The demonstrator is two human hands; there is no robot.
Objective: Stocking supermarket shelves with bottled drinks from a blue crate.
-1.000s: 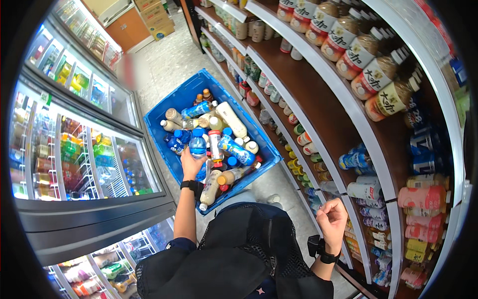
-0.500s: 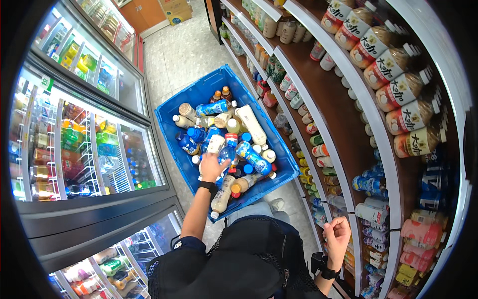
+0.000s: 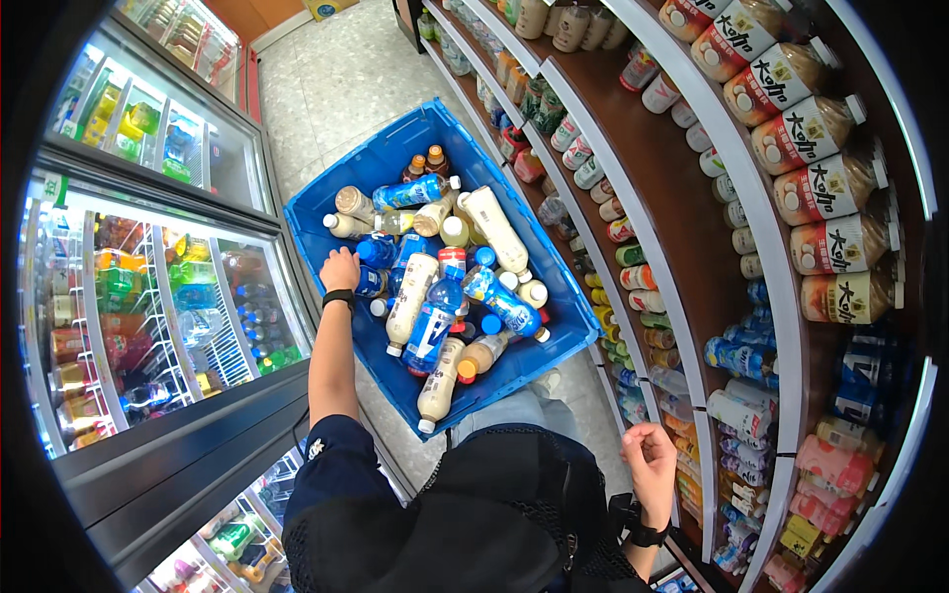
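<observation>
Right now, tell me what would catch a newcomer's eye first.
The big blue plastic crate in the middle probably draws the eye first, crowded with white, blue and brown drinks bottles, with the person's bare left hand at its left side. Next come the brightly lit, grey-framed glass-door coolers along the left. On the right, brown shelves with white edging hold a row of red-and-white-labelled bottles near the top.

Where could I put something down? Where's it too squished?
On the bare grey speckled floor beyond the blue rectangular plastic bin, between the grey glass-doored fridges and the brown shelves. A bare strip shows on one shelf, between its white front edge and pale-topped cans. The bin is crowded: capped plastic bottles pile up beside the left hand.
</observation>
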